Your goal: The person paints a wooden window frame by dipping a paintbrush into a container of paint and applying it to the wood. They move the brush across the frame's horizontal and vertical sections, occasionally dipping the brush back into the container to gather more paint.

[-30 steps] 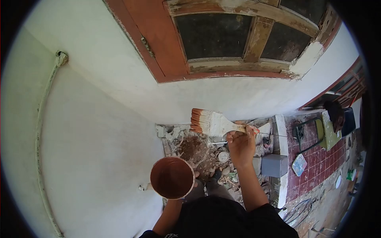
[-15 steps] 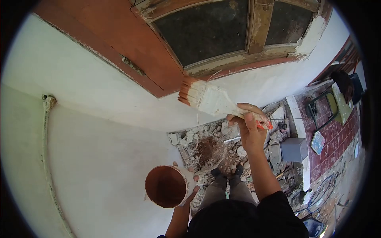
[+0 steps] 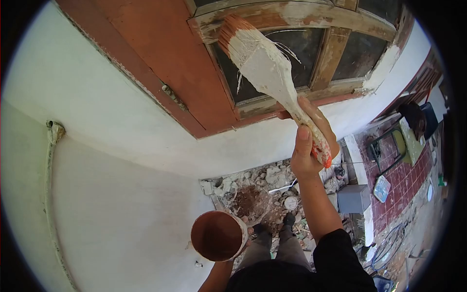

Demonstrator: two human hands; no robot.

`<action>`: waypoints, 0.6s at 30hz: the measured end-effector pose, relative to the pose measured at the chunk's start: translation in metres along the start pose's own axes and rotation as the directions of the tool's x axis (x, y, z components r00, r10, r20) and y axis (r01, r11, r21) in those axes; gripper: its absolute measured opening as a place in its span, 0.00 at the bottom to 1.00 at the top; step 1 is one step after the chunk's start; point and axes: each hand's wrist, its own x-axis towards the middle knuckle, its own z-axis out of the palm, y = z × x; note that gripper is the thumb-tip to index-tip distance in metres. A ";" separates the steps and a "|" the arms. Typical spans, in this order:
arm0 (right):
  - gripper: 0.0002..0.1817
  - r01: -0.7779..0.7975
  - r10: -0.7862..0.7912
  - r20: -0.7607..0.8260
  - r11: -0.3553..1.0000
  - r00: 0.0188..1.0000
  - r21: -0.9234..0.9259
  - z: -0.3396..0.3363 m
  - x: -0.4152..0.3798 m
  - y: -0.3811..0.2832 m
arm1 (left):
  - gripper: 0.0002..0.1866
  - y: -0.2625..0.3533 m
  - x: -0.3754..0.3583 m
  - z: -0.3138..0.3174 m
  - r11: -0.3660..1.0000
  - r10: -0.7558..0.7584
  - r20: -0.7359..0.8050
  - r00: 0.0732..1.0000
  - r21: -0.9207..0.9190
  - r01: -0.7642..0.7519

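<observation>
My right hand (image 3: pixel 309 146) grips the handle of a wide paintbrush (image 3: pixel 265 68) caked in white, its bristle tips loaded with red-brown paint. The bristles touch the worn wooden window frame (image 3: pixel 292 14) at the upper left corner of a dark pane (image 3: pixel 272 63). My left hand (image 3: pixel 244 232) holds a round paint pot (image 3: pixel 218 235) low in front of me; only fingertips show at the pot's rim. Red-brown paint coats the pot's inside.
A red-brown painted shutter (image 3: pixel 165 63) with a hinge stands left of the window, set in a white wall (image 3: pixel 107 185). A pipe (image 3: pixel 48 194) runs down the wall at left. Rubble (image 3: pixel 262 190) lies below my feet, with a grey box (image 3: pixel 353 198) and red tiled floor (image 3: pixel 404 180) at right.
My right hand has lifted the brush from below the sill up onto the window frame's upper left part. The pot has stayed low in my left hand.
</observation>
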 end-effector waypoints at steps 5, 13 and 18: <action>0.17 0.045 -0.041 -0.078 0.997 0.996 0.055 0.025 -0.003 0.019 | 0.32 -0.002 -0.002 -0.007 0.999 0.038 0.020 0.999 -0.017 -0.038; 0.16 0.269 -0.261 0.077 0.954 0.962 -0.134 0.034 -0.004 0.038 | 0.33 -0.005 -0.001 -0.007 0.994 0.075 0.065 0.995 -0.089 -0.069; 0.18 0.282 -0.252 0.167 0.942 0.953 -0.184 0.019 -0.011 0.028 | 0.33 -0.011 -0.004 -0.011 0.990 0.102 0.090 0.991 -0.109 -0.092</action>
